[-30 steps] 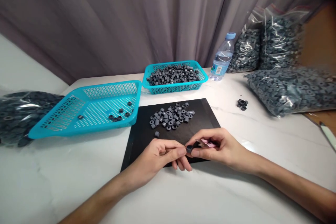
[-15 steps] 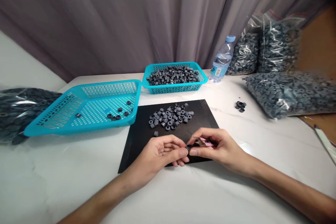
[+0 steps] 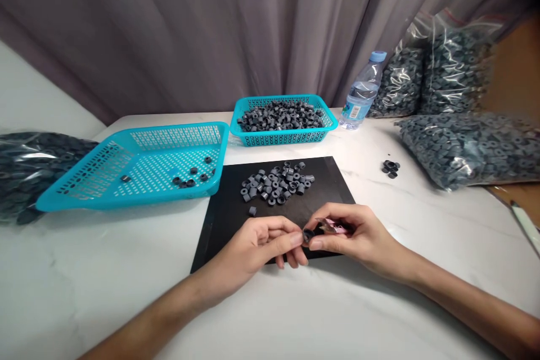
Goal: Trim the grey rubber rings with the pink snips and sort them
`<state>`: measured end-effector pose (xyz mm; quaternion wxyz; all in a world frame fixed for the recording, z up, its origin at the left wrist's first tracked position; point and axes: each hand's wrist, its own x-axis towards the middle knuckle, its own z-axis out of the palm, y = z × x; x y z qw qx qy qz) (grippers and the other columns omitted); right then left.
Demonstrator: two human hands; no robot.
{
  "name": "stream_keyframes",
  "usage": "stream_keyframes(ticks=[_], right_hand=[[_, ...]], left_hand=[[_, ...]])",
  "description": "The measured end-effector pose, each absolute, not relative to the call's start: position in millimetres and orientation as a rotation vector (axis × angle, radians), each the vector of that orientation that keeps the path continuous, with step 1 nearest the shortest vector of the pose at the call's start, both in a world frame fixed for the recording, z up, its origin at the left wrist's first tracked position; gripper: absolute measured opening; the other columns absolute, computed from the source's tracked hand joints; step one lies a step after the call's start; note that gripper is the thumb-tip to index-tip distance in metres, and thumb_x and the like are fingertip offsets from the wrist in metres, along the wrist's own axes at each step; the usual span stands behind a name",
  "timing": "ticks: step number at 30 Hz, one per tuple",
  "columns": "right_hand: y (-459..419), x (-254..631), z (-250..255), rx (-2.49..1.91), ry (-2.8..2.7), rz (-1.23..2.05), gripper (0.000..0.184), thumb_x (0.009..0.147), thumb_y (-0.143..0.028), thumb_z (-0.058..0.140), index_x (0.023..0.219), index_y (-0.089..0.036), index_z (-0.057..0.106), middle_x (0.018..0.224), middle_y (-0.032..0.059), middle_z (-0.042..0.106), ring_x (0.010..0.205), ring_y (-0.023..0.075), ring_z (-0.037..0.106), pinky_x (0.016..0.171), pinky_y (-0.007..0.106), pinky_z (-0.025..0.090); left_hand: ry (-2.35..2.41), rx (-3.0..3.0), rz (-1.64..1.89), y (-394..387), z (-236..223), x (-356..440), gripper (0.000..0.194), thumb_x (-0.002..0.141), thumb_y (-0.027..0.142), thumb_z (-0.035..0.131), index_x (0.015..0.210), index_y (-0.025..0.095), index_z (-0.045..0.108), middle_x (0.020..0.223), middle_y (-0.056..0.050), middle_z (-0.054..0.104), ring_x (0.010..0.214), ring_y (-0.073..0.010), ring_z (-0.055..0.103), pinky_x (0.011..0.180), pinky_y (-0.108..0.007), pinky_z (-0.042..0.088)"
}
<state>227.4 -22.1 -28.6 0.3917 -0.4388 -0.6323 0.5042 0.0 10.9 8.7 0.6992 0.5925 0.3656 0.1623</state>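
My left hand (image 3: 270, 242) pinches a small dark grey plastic cap (image 3: 308, 234) between thumb and fingertips, its hollow side showing. My right hand (image 3: 354, 233) is closed around a small pink tool (image 3: 335, 226) with a metal-looking tip; its exact kind is partly hidden by the fingers. The right thumb and index fingertip are beside the cap, seemingly touching its right side. Both hands are over the near part of a black mat (image 3: 228, 236). Just beyond them lies a pile of grey caps (image 3: 276, 184), and a single cap (image 3: 252, 211) sits apart nearer the left hand.
A teal basket (image 3: 126, 202) with several caps stands at left, and a fuller teal basket (image 3: 284, 138) at the back. A water bottle (image 3: 361, 93) and bags of caps (image 3: 468, 152) stand at right. Another bag (image 3: 37, 174) lies far left. Small dark pieces (image 3: 391, 167) lie right of the mat.
The cap has turned between my fingers, so its hollow opening now faces me more. My hands have barely moved; the whole view has shifted slightly.
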Motion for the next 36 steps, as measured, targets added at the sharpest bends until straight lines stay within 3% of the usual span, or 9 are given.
stream_keyframes(ticks=[8,21,27,32,36], right_hand=[[-23,227,-24,-1.086,-1.582,1.291,0.026,0.082,-0.041,0.081,0.095,-0.019,0.078,0.071,-0.0008,0.058,0.064,0.0119,0.046,0.058,0.025,0.042],[-23,228,-23,-1.062,-1.597,1.266,0.026,0.081,-0.041,0.082,0.097,-0.020,0.080,0.064,-0.0039,0.050,0.058,0.0096,0.039,0.053,0.024,0.036],[-27,229,-23,-1.010,-1.626,1.239,0.023,0.085,-0.038,0.080,0.098,-0.020,0.080,0.073,0.0009,0.067,0.062,0.0126,0.057,0.059,0.025,0.048],[-27,229,-22,-0.963,-1.624,1.285,0.022,0.086,-0.035,0.079,0.102,-0.021,0.078,0.081,0.0036,0.074,0.063,0.0134,0.061,0.059,0.025,0.050],[-25,231,-22,-0.962,-1.656,1.265,0.022,0.083,-0.031,0.082,0.103,-0.022,0.080,0.079,0.0013,0.071,0.066,0.0119,0.059,0.059,0.023,0.046]], left_hand=[[0.764,1.318,0.317,13,13,0,0.025,0.099,0.036,0.060,0.090,0.015,0.071,0.080,-0.003,0.074,0.071,-0.0117,0.060,0.066,-0.021,0.042],[0.771,1.344,0.308,14,12,-1,0.025,0.099,0.037,0.062,0.095,0.014,0.071,0.087,-0.006,0.079,0.073,-0.0122,0.063,0.066,-0.021,0.043],[0.739,1.322,0.311,12,12,-3,0.024,0.098,0.038,0.063,0.099,0.015,0.070,0.100,-0.011,0.081,0.085,-0.0174,0.071,0.067,-0.023,0.046],[0.797,1.334,0.394,11,7,-2,0.017,0.089,0.033,0.075,0.093,0.017,0.072,0.084,-0.004,0.077,0.078,-0.0141,0.068,0.066,-0.021,0.048],[0.831,1.346,0.462,9,2,-1,0.016,0.088,0.032,0.077,0.089,0.017,0.073,0.081,-0.001,0.074,0.074,-0.0118,0.065,0.062,-0.019,0.050]])
